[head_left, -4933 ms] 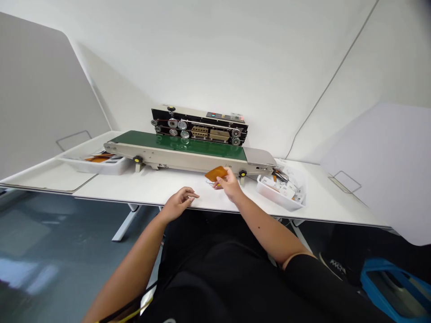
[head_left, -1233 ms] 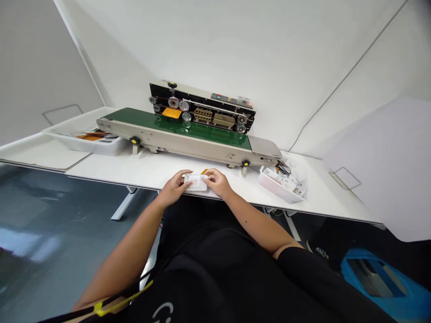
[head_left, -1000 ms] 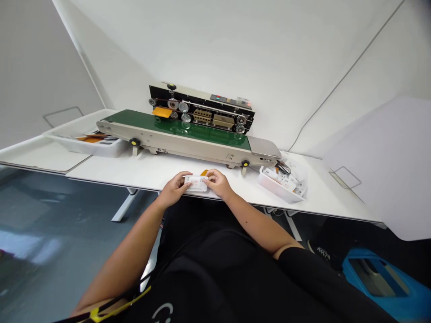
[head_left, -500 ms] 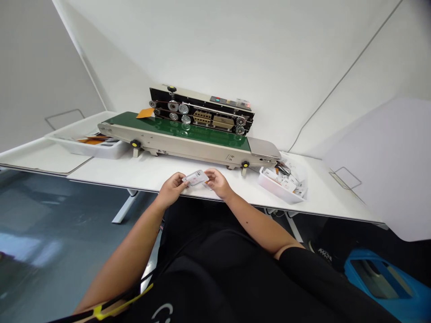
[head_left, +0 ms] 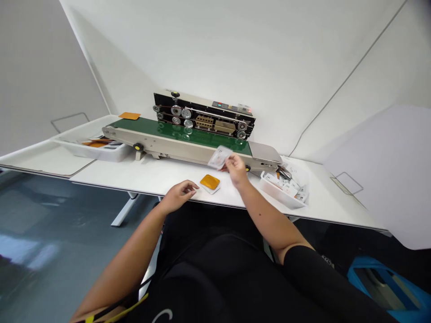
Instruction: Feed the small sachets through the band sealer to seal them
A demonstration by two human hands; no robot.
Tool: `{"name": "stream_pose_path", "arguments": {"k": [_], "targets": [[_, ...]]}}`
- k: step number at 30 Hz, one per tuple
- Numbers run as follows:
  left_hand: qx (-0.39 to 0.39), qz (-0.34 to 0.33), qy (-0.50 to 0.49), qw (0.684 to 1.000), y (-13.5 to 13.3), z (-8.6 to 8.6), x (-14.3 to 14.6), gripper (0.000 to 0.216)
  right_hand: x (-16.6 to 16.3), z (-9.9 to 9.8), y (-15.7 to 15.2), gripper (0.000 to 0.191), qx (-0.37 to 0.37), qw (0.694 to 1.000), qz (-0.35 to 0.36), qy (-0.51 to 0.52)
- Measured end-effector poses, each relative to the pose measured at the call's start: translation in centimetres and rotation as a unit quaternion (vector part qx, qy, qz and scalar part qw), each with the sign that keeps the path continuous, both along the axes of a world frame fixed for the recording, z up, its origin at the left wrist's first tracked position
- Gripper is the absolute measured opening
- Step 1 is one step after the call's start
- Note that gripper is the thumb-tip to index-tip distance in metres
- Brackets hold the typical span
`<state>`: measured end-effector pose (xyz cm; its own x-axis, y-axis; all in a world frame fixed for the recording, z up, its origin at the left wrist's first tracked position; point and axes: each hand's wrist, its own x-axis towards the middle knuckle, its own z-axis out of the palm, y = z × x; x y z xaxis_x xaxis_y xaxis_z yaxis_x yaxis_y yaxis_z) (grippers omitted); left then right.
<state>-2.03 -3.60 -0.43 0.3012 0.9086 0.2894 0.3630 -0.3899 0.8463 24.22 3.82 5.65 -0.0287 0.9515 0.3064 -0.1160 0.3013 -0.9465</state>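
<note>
right hand (head_left: 236,169) raised, its grip pinching a white packet (head_left: 219,157); left hand (head_left: 178,196) wide open, empty, near an orange-topped pack (head_left: 209,183).

Our left hand (head_left: 178,196) lies low and open, palm down with the fingers loosely curled, and our left forearm (head_left: 131,255) reaches in from the lower left. Our right hand (head_left: 236,169) rides higher and farther forward, pinched closed — our bare right forearm (head_left: 266,211) angles up toward it.
</note>
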Motion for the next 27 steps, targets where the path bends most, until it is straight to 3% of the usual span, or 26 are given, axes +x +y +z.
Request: {"name": "stream_pose_path", "arguments": {"k": [4, 8, 14, 27], "targets": [[0.006, 0.004, 0.003, 1.000, -0.1, 0.1, 0.0, 0.028, 4.5, 5.7, 4.4, 0.013, 0.022, 0.988, -0.142, 0.050], [0.010, 0.005, 0.015, 1.000, 0.1, -0.2, -0.1, 0.027, 8.4, 8.3, 8.3, 0.009, -0.037, 0.969, -0.232, 0.077], [0.014, -0.010, 0.024, 1.000, 0.1, -0.3, -0.3, 0.026, 9.4, 8.8, 11.6, 0.017, -0.151, 0.953, -0.254, 0.063], [0.018, -0.022, 0.025, 0.999, 0.2, -0.8, -0.6, 0.024, 5.6, 8.9, 14.2, 0.017, -0.177, 0.956, -0.233, 0.027]]}}
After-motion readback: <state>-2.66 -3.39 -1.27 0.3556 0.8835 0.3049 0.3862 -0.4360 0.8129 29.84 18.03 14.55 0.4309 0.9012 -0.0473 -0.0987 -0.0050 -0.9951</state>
